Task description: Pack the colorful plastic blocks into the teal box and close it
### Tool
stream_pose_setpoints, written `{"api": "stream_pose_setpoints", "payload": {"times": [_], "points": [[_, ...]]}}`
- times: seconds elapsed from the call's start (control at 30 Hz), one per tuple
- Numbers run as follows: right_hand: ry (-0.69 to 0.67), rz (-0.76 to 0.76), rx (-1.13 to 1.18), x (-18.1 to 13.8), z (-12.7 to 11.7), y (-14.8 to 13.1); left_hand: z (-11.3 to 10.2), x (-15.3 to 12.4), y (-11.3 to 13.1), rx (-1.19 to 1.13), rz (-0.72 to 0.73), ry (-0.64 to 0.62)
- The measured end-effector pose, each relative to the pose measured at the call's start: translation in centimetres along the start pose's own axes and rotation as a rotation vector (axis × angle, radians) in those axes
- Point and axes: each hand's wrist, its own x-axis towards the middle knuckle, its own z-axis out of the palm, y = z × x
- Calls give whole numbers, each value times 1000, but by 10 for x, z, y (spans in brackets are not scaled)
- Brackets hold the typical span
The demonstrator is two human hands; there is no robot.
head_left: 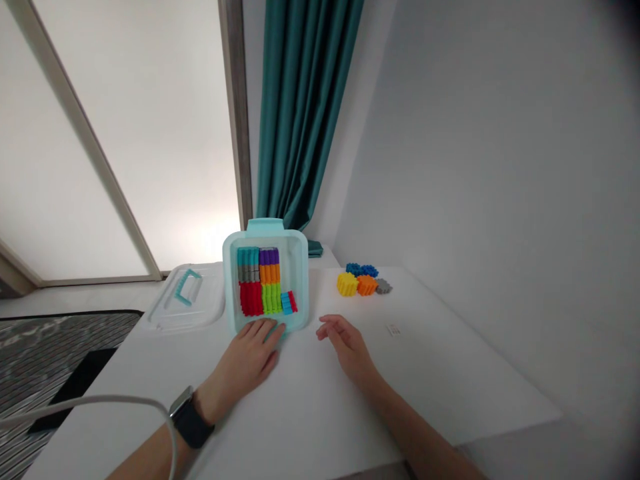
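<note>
A light teal plastic box (303, 267) holds rows of toothed plastic gear pieces in teal, grey, red (251, 299), purple, orange and green (272, 299). A small blue and red stack (287, 303) sits apart in the box's near right corner. My left hand (253, 350) rests at the box's near rim, fingers stretched over it and thumb apart. Over the white table, right of the box, hovers my right hand (345, 340), loosely curved, its thumb apart from its fingers and nothing visible in it. Beyond it stand gear stacks in yellow (347, 284), orange (367, 286), blue (361, 269) and grey (384, 287).
A clear lid (200, 307) with a teal handle lies left of the box. A small white label (393, 330) lies on the table (320, 413). One pale cable (125, 399) crosses above my left forearm. The wall and a green curtain (305, 107) stand beyond.
</note>
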Motion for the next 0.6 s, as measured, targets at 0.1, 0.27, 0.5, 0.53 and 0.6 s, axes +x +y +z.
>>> {"api": "stream_pose_setpoints", "payload": {"times": [0.1, 0.27, 0.5, 0.53, 0.6], "points": [[25, -28, -190, 1, -14, 5, 3, 0, -2, 21, 15, 8], [19, -59, -338, 13, -36, 5, 7, -1, -7, 32, 55, 45], [56, -86, -443, 28, -56, 17, 10, -1, -8, 59, 67, 77], [55, -82, -451, 28, -56, 20, 11, -1, -8, 66, 72, 81], [46, -86, -467, 25, -54, 25, 14, -1, -9, 79, 86, 97]]}}
